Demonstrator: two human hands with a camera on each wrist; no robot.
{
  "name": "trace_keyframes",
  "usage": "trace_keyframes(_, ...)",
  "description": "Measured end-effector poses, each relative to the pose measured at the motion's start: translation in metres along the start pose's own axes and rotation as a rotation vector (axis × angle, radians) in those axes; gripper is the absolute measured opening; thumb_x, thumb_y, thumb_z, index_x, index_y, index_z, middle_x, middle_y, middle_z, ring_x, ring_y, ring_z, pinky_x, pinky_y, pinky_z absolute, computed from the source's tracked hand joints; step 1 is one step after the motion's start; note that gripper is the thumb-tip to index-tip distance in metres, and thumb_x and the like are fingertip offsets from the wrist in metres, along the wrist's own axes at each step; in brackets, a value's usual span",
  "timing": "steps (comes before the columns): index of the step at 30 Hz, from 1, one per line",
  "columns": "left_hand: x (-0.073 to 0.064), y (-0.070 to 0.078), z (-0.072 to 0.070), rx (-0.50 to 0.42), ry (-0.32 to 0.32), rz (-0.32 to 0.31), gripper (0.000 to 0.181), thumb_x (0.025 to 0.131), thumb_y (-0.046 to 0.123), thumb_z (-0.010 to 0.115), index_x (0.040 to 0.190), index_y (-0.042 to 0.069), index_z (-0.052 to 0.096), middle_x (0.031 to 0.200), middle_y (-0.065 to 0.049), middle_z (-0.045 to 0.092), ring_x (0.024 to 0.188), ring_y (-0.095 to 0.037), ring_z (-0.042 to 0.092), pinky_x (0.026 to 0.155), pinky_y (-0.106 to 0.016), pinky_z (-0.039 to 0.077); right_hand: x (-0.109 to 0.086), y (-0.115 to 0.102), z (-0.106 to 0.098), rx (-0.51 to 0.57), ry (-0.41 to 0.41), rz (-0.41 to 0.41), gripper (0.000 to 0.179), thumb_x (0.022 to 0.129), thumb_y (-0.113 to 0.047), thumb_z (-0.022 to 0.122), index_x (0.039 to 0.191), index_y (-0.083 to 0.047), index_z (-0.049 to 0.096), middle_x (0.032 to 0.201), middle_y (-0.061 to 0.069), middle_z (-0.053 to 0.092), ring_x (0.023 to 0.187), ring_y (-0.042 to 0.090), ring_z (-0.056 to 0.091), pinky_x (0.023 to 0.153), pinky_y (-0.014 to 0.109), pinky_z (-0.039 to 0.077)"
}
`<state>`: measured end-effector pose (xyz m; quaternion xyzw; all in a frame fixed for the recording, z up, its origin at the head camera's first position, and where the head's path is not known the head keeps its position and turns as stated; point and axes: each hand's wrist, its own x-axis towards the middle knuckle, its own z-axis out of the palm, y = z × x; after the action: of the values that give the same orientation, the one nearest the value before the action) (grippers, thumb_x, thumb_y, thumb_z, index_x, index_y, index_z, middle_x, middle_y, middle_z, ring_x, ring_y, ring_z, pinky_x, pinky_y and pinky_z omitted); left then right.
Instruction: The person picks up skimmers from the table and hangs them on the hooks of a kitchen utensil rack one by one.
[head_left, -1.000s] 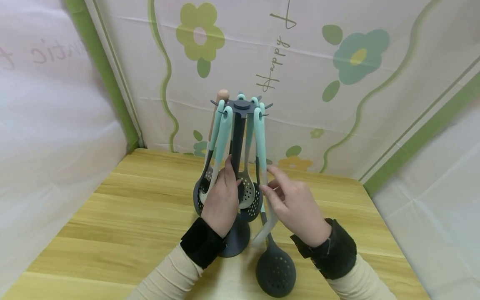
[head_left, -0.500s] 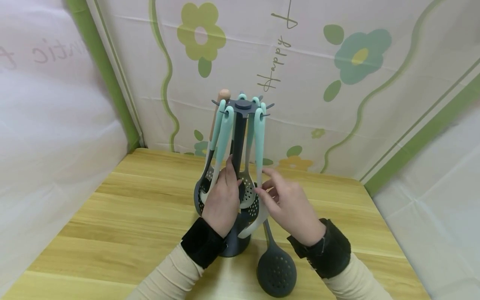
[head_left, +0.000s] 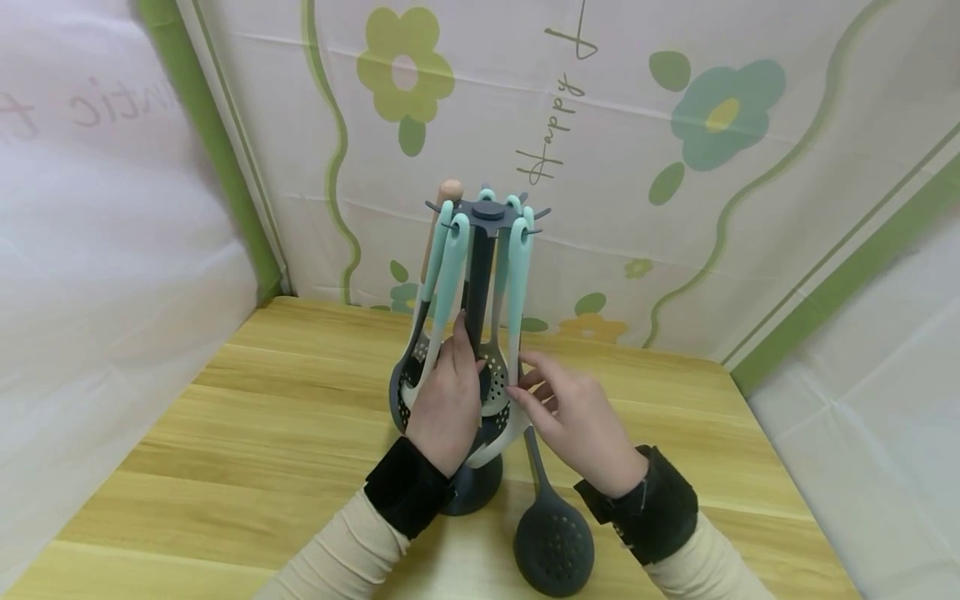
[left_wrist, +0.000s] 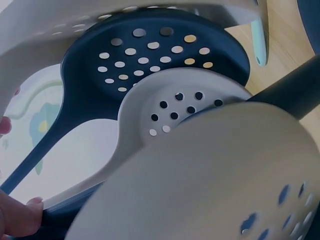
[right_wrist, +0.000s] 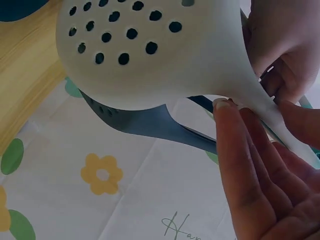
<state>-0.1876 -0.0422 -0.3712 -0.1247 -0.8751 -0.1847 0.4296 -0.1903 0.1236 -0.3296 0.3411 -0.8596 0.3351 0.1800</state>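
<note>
A dark utensil stand [head_left: 482,275] stands upright with mint-handled utensils hung round its hooked top. Low on its pole, my left hand [head_left: 446,400] grips it, fingers pointing up and thumb at the right side. In the left wrist view a fingertip [left_wrist: 25,215] lies against the dark pole. My right hand [head_left: 573,417] pinches the pale shaft of a white skimmer [right_wrist: 125,50] between thumb and fingers. That skimmer's mint handle [head_left: 519,267] hangs by its loop on the front right hook, its perforated head turned in toward the stand's base.
A dark skimmer [head_left: 555,542] lies on the wooden table [head_left: 225,450], right of the stand's round base [head_left: 476,487]. A wooden-handled utensil [head_left: 448,192] hangs at the back left. Flowered fabric [head_left: 480,100] stands behind the table.
The white skimmer's head has swung left, closer to the stand. My right hand has shifted slightly left and down with it. My left hand keeps its grip on the pole.
</note>
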Motion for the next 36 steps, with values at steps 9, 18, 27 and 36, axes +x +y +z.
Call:
trace_keyframes(9,-0.002,-0.001,0.002,-0.029,0.018,0.007,0.068,0.094,0.006,0.064,0.146,-0.021,0.03,0.107,-0.029,0.061,0.082,-0.028,0.068,0.072,-0.032,0.062,-0.012,0.012,0.003,0.052,0.058,0.037,0.035,0.091,-0.018,0.07,0.12,0.001,0.07,0.089,0.004,0.074,0.076,0.011,0.069,0.063,0.03,0.061)
trace_keyframes(18,-0.002,-0.001,0.003,-0.012,0.019,0.021,0.062,0.098,0.007,0.059,0.145,-0.021,0.032,0.108,-0.03,0.062,0.081,-0.027,0.068,0.069,-0.031,0.061,-0.027,0.021,0.009,0.051,0.096,0.113,0.036,0.089,-0.022,0.073,0.118,-0.001,0.073,0.094,0.004,0.074,0.079,0.013,0.07,0.066,0.032,0.062)
trace_keyframes(27,-0.003,-0.002,0.003,-0.013,0.023,0.021,0.063,0.097,0.007,0.06,0.146,-0.021,0.032,0.109,-0.03,0.062,0.082,-0.027,0.069,0.069,-0.031,0.061,-0.035,0.027,0.014,0.034,0.081,0.177,0.038,0.089,-0.028,0.072,0.117,-0.002,0.073,0.091,0.002,0.074,0.077,0.014,0.07,0.065,0.031,0.061)
trace_keyframes(36,-0.003,-0.003,0.004,-0.021,0.024,0.02,0.062,0.098,0.008,0.058,0.146,-0.021,0.031,0.109,-0.03,0.062,0.083,-0.028,0.069,0.07,-0.031,0.061,-0.04,0.035,0.019,0.034,0.083,0.236,0.042,0.09,-0.035,0.07,0.117,-0.002,0.074,0.09,0.001,0.073,0.077,0.01,0.069,0.065,0.031,0.061)
